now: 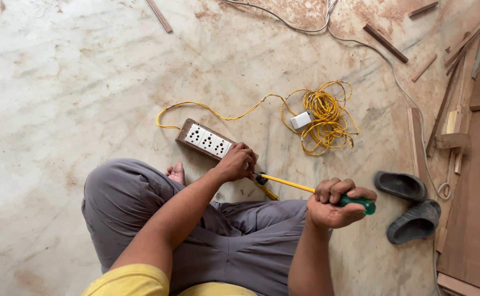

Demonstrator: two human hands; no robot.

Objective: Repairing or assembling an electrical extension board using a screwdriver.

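1. Your left hand presses down on the near end of the wooden socket board, fingers curled over its edge, on the floor by your knee.
2. The yellow-shafted screwdriver runs from that end of the board towards your right hand.
3. Your right hand is clenched around its green handle.
4. A tangle of yellow cable lies beyond, and dark sandals sit at the right.

no packages, no labels, no signs, no screens anywhere in view; nothing of that kind from twelve round to twelve o'clock
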